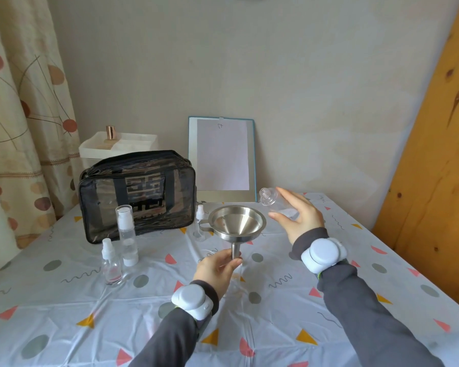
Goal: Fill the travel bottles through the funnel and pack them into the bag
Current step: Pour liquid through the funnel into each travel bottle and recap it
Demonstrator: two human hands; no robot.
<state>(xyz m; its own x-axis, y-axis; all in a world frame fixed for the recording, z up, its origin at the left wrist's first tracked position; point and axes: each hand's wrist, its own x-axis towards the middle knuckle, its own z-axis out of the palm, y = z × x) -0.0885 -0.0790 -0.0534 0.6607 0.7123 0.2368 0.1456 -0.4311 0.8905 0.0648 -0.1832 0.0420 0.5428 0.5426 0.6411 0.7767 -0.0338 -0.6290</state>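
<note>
My left hand (217,268) pinches the spout of a steel funnel (237,223), keeping it upright above the table. Under the spout a clear bottle seems to stand, but it is hard to make out. My right hand (297,218) holds a clear plastic bottle (272,200) tilted on its side, its open mouth pointing left just above the funnel's right rim. A black see-through toiletry bag (137,194) stands at the back left. In front of it are a small spray bottle (111,263) and a taller pump bottle (127,237). Another small spray bottle (199,223) stands behind the funnel.
The table (276,327) wears a pale cloth with coloured shapes. A clipboard with white paper (222,157) leans on the wall behind. A white box (117,147) with a copper-capped bottle sits behind the bag. A wooden board (440,154) leans at the right, a curtain (19,115) hangs at the left.
</note>
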